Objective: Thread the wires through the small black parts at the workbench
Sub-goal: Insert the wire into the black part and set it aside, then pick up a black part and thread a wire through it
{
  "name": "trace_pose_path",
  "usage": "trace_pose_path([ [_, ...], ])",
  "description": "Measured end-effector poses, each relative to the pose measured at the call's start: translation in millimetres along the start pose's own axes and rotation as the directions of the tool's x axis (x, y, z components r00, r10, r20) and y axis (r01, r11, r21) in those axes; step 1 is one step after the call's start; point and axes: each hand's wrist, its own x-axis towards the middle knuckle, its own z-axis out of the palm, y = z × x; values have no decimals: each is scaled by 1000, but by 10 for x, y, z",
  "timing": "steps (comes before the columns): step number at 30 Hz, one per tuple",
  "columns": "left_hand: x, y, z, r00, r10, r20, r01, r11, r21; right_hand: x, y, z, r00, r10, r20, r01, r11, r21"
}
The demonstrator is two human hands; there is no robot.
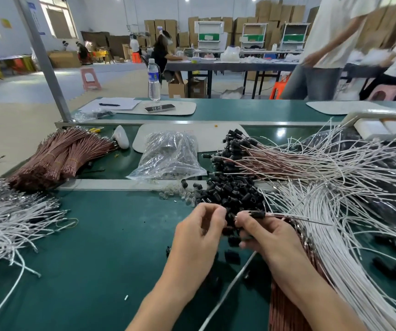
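The right hand (pixel 263 235) sits near the middle of the table (pixel 110 235), its fingers (pixel 244 218) clamped on a small black part (pixel 258 214). A wire (pixel 311 220) runs out of this part to the right. The left hand (pixel 199 230) is just beside it on the left, fingers (pixel 212 209) curled in with the tips close together. I cannot tell whether they hold anything. Both hands are at the near edge of the pile of black parts (pixel 230 189), and a few loose ones lie under and between the wrists.

Right of the hands the white wires (pixel 330 235) fan out thickly, touching the right forearm, with brown wires (pixel 285 304) beneath it. Farther back lie wires already fitted with black parts (pixel 240 149). A clear bag (pixel 168 154) lies beyond the raised strip (pixel 110 185) that crosses the table. To the left there is bare green surface as far as another heap of white wires (pixel 8 211) at the left edge, with brown wire bundles (pixel 60 156) behind it.
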Motion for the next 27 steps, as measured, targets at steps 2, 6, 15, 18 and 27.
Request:
trace_pose_path([
  [2,134,-79,-156,996,32,-82,-18,987,161,4,0,-6,999,18,-31,-17,999,51],
  [6,508,-257,-405,997,-72,25,41,784,619,11,-3,-23,998,52,-24,-50,993,105],
  [15,833,-316,-382,969,-174,173,-50,551,833,17,-19,-38,999,52,-16,-49,989,139],
  [18,849,-279,-404,958,-219,186,-21,593,805,19,-33,-37,998,64,-18,-61,986,157],
  [27,183,55,-136,1000,-8,17,11,985,-173,40,-22,-45,998,68,-15,-64,978,200],
])
